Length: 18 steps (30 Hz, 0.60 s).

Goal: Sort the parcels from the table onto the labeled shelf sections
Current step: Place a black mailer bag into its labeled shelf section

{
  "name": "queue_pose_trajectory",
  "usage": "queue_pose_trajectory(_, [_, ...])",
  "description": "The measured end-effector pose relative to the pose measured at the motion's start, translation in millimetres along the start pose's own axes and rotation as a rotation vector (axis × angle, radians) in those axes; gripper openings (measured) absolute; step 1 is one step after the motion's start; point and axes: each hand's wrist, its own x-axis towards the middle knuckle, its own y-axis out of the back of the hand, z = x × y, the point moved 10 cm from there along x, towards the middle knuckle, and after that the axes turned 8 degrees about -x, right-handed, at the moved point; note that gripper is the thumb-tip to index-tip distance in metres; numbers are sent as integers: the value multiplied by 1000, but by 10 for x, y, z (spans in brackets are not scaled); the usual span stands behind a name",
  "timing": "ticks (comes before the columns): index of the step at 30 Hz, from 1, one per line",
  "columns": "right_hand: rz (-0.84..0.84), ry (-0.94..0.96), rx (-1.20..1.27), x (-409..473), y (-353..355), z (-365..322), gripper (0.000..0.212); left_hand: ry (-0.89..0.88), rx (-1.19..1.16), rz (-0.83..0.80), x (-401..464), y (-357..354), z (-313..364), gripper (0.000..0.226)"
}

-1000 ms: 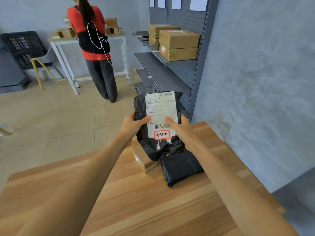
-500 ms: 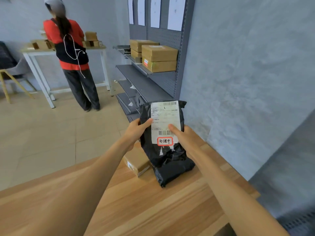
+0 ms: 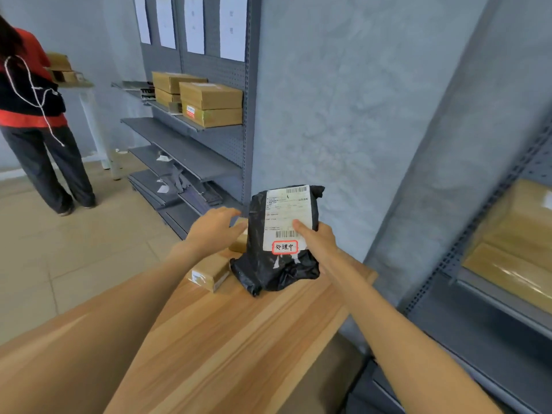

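Note:
My right hand (image 3: 316,243) grips a black plastic mailer (image 3: 268,264) upright above the far end of the wooden table (image 3: 239,339), thumb on its white shipping label (image 3: 286,216) with a red-framed sticker. My left hand (image 3: 213,231) is off the mailer, fingers loosely spread, hovering just left of it over a small cardboard box (image 3: 240,242). A second small cardboard parcel (image 3: 209,271) lies on the table under my left wrist. Whether another black bag lies beneath the mailer is hidden.
A grey shelf unit (image 3: 191,150) stands ahead on the left with stacked cardboard boxes (image 3: 209,103) on its upper shelf and paper labels (image 3: 194,22) above. Another grey shelf (image 3: 493,294) with a wrapped box is at the right. A person (image 3: 33,115) stands far left.
My left hand has let go of the mailer and drawn to the left. My view has swung right, bringing the right shelf into sight. The mailer stays in my right hand.

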Motion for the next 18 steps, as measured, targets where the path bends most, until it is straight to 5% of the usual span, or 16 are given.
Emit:
queue_pose_trajectory(7, [221, -57, -4, -636, 788, 8, 33, -335, 164, 33, -190, 19, 938, 31])
queue_pose_trajectory(18, [519, -84, 98, -1588, 2334, -111, 26, -559, 326, -26, -213, -259, 2379, 48])
